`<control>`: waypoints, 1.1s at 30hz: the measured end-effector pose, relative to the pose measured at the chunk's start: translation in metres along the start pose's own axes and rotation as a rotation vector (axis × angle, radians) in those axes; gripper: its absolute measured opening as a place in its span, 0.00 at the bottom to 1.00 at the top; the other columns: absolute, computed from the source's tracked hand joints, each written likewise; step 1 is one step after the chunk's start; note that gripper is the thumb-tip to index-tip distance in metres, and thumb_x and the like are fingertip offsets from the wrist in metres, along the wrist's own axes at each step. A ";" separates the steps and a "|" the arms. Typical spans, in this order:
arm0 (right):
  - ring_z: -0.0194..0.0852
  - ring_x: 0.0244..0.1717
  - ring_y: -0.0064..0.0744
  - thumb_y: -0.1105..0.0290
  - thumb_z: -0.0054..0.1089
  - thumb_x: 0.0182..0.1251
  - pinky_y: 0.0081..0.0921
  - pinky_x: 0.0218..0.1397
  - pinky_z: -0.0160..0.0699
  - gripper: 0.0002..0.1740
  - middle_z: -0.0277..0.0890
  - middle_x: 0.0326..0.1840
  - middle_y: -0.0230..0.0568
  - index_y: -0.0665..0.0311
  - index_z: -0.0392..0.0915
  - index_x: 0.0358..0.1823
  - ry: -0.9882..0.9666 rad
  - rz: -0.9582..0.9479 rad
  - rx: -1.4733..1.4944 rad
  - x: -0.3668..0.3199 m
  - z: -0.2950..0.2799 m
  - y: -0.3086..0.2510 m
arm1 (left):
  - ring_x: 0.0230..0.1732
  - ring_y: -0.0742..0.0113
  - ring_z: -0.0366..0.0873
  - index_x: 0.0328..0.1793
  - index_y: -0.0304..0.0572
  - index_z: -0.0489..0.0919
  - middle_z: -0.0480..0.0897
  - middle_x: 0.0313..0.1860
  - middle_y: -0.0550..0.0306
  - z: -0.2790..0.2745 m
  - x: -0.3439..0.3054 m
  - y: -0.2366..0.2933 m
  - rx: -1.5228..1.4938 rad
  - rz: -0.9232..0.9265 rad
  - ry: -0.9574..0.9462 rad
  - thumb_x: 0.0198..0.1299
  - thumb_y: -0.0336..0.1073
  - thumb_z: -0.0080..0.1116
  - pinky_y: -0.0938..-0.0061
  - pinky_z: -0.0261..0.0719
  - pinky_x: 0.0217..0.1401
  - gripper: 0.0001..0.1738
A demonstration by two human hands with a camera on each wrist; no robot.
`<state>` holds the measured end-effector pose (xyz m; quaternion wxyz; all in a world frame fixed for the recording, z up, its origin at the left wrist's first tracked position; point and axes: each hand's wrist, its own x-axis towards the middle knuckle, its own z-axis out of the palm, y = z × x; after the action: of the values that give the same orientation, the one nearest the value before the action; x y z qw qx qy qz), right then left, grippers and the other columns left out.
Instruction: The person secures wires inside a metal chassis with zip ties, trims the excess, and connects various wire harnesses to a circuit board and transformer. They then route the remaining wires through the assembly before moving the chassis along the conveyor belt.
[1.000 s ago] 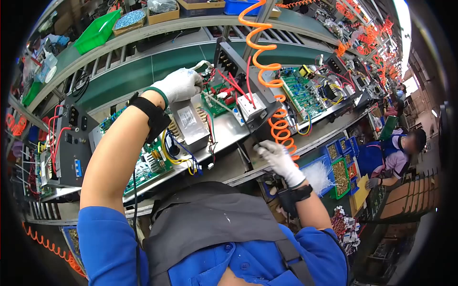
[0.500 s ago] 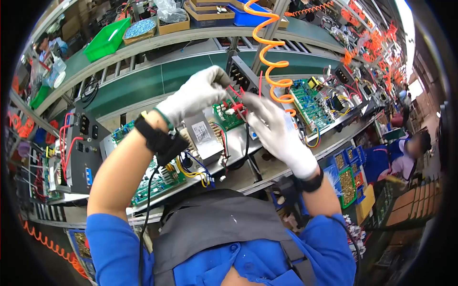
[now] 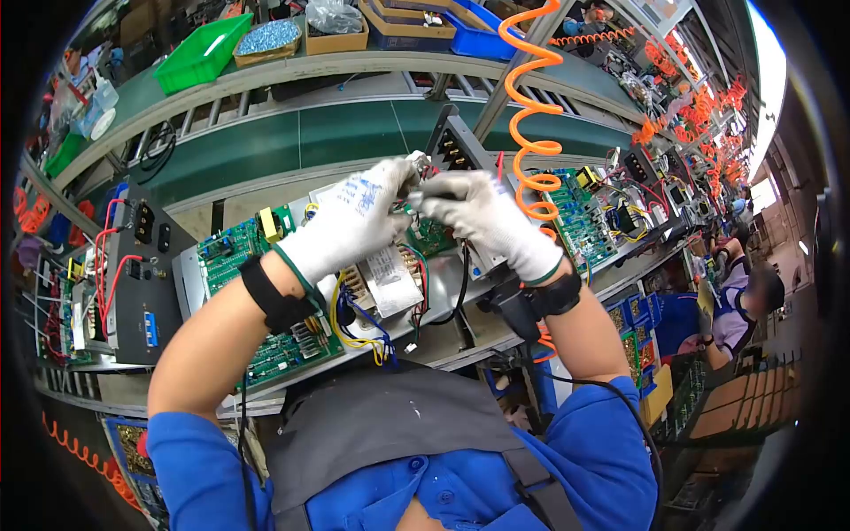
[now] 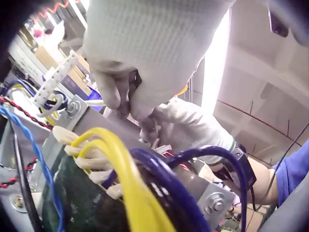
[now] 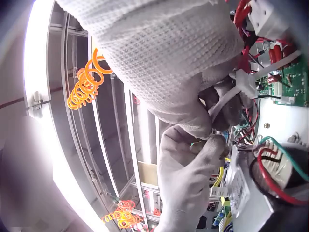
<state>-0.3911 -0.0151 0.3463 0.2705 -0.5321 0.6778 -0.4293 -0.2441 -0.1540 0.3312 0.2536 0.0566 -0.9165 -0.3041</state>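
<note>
Both hands wear white knit gloves and meet over an open electronics chassis in the head view. My right hand (image 3: pixel 491 217) pinches a white cable tie (image 5: pixel 226 99), whose square head shows beyond the fingers in the right wrist view. My left hand (image 3: pixel 350 217) has its fingers curled, with the fingertips right at the right hand's; I cannot tell what is between them. Red wires (image 5: pixel 241 14) run beside the tie. Below the hands sits a metal-cased transformer (image 3: pixel 390 281) with a white label. Thick yellow wires (image 4: pixel 118 164) cross close to the left wrist.
A dark panel (image 3: pixel 456 146) stands upright behind the hands. An orange coiled hose (image 3: pixel 531 133) hangs to the right, before another chassis with a green circuit board (image 3: pixel 575 208). At left stands a chassis with a black panel (image 3: pixel 146 274). A green bin (image 3: pixel 204 53) rests on the shelf.
My right hand has come up from the lower right to the left hand's fingertips. The left hand has shifted slightly down and right, and the orange hose has swung.
</note>
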 end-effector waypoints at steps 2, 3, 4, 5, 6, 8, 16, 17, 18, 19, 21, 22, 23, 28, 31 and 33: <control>0.79 0.31 0.29 0.66 0.63 0.63 0.28 0.38 0.76 0.11 0.83 0.31 0.37 0.63 0.84 0.43 0.021 0.195 -0.268 0.005 -0.019 -0.014 | 0.44 0.46 0.80 0.46 0.37 0.76 0.81 0.38 0.44 -0.005 0.015 -0.007 0.094 -0.005 0.013 0.53 0.28 0.57 0.62 0.77 0.46 0.13; 0.81 0.30 0.33 0.65 0.63 0.61 0.30 0.38 0.77 0.12 0.83 0.30 0.41 0.63 0.85 0.42 0.019 0.155 -0.448 0.011 -0.026 -0.011 | 0.43 0.46 0.80 0.43 0.37 0.78 0.81 0.37 0.44 -0.011 0.021 -0.012 0.119 0.047 0.003 0.54 0.30 0.54 0.61 0.78 0.46 0.10; 0.82 0.34 0.41 0.63 0.64 0.58 0.32 0.41 0.79 0.12 0.82 0.30 0.47 0.61 0.86 0.38 -0.057 0.175 -0.497 0.018 -0.030 -0.004 | 0.42 0.45 0.80 0.43 0.39 0.80 0.81 0.37 0.44 -0.013 0.024 -0.012 0.170 0.087 -0.095 0.54 0.32 0.54 0.60 0.77 0.47 0.11; 0.82 0.34 0.41 0.63 0.64 0.58 0.32 0.41 0.79 0.12 0.82 0.30 0.47 0.61 0.86 0.38 -0.060 0.178 -0.499 0.023 -0.028 -0.007 | 0.42 0.45 0.80 0.44 0.40 0.81 0.82 0.37 0.44 -0.018 0.026 -0.009 0.221 0.130 -0.187 0.55 0.33 0.54 0.59 0.77 0.48 0.12; 0.82 0.35 0.42 0.63 0.65 0.56 0.33 0.41 0.79 0.11 0.82 0.30 0.46 0.61 0.86 0.36 -0.224 0.150 -0.725 0.030 -0.024 -0.015 | 0.43 0.46 0.80 0.46 0.42 0.82 0.82 0.38 0.44 -0.018 0.028 -0.002 0.204 0.062 -0.410 0.56 0.37 0.53 0.59 0.77 0.49 0.14; 0.82 0.36 0.46 0.63 0.69 0.52 0.39 0.39 0.78 0.11 0.82 0.31 0.46 0.61 0.85 0.34 -0.430 -0.045 -1.002 0.044 -0.022 -0.005 | 0.44 0.49 0.80 0.49 0.45 0.83 0.83 0.39 0.45 -0.013 0.028 -0.006 0.255 -0.030 -0.731 0.60 0.45 0.51 0.57 0.76 0.49 0.18; 0.83 0.37 0.39 0.63 0.67 0.55 0.34 0.39 0.80 0.09 0.82 0.31 0.40 0.56 0.86 0.35 -0.555 -0.106 -1.228 0.089 -0.008 0.019 | 0.55 0.51 0.76 0.49 0.41 0.83 0.82 0.48 0.50 -0.035 -0.009 -0.019 0.450 0.101 -0.433 0.55 0.42 0.58 0.58 0.71 0.54 0.18; 0.83 0.37 0.39 0.63 0.67 0.55 0.34 0.39 0.80 0.09 0.82 0.31 0.40 0.56 0.86 0.35 -0.565 -0.103 -1.223 0.090 -0.011 0.019 | 0.54 0.50 0.76 0.48 0.39 0.82 0.82 0.49 0.49 -0.044 -0.028 -0.014 0.382 0.185 -0.285 0.53 0.40 0.60 0.58 0.71 0.54 0.18; 0.83 0.36 0.38 0.63 0.66 0.56 0.33 0.39 0.79 0.09 0.82 0.30 0.39 0.56 0.86 0.36 -0.601 -0.072 -1.170 0.091 -0.013 0.018 | 0.55 0.49 0.76 0.49 0.38 0.81 0.81 0.51 0.48 -0.058 -0.041 -0.003 0.313 0.102 -0.320 0.52 0.38 0.60 0.58 0.71 0.56 0.18; 0.83 0.35 0.37 0.63 0.65 0.56 0.33 0.39 0.79 0.09 0.82 0.29 0.38 0.56 0.86 0.37 -0.637 -0.041 -1.115 0.090 -0.014 0.017 | 0.57 0.49 0.75 0.49 0.37 0.80 0.80 0.53 0.48 -0.071 -0.052 0.006 0.245 0.018 -0.355 0.52 0.36 0.60 0.57 0.70 0.59 0.18; 0.82 0.35 0.40 0.60 0.63 0.59 0.34 0.40 0.79 0.09 0.81 0.29 0.39 0.55 0.85 0.35 -0.639 -0.112 -1.080 0.090 -0.014 0.023 | 0.60 0.47 0.73 0.52 0.38 0.79 0.78 0.57 0.46 -0.084 -0.084 0.004 0.162 -0.030 -0.242 0.52 0.34 0.60 0.58 0.67 0.63 0.19; 0.82 0.35 0.41 0.60 0.63 0.60 0.35 0.40 0.78 0.09 0.81 0.29 0.40 0.55 0.84 0.34 -0.648 -0.144 -1.120 0.090 -0.011 0.024 | 0.63 0.47 0.71 0.54 0.38 0.79 0.77 0.59 0.45 -0.093 -0.098 0.006 0.159 -0.137 -0.240 0.52 0.34 0.59 0.58 0.65 0.67 0.21; 0.82 0.35 0.42 0.59 0.63 0.60 0.36 0.40 0.78 0.09 0.80 0.30 0.40 0.56 0.83 0.33 -0.657 -0.173 -1.159 0.090 -0.008 0.022 | 0.65 0.47 0.70 0.55 0.37 0.79 0.77 0.60 0.46 -0.099 -0.112 0.006 0.153 -0.241 -0.204 0.53 0.33 0.59 0.58 0.64 0.68 0.22; 0.82 0.35 0.43 0.59 0.62 0.60 0.37 0.39 0.78 0.09 0.79 0.28 0.41 0.56 0.81 0.32 -0.750 -0.210 -1.263 0.093 -0.004 0.023 | 0.61 0.47 0.74 0.52 0.32 0.79 0.78 0.58 0.43 -0.119 -0.173 0.001 0.225 -0.530 -0.027 0.52 0.27 0.54 0.62 0.68 0.66 0.19; 0.81 0.34 0.43 0.61 0.62 0.59 0.38 0.37 0.78 0.08 0.78 0.26 0.41 0.57 0.80 0.31 -0.781 -0.225 -1.283 0.093 0.000 0.019 | 0.61 0.50 0.74 0.54 0.32 0.79 0.79 0.58 0.44 -0.122 -0.202 0.004 0.117 -0.702 0.056 0.54 0.27 0.54 0.64 0.67 0.66 0.19; 0.81 0.34 0.43 0.62 0.64 0.58 0.38 0.37 0.77 0.08 0.78 0.26 0.41 0.57 0.80 0.31 -0.750 -0.202 -1.300 0.093 0.002 0.016 | 0.61 0.53 0.74 0.54 0.31 0.79 0.78 0.58 0.45 -0.119 -0.223 -0.001 0.061 -0.760 0.143 0.56 0.26 0.53 0.65 0.67 0.66 0.18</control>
<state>-0.4239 -0.1035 0.3402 0.0744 -0.7543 0.6050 0.2440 0.0078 -0.1600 0.3164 0.1843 0.4207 -0.8189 -0.3440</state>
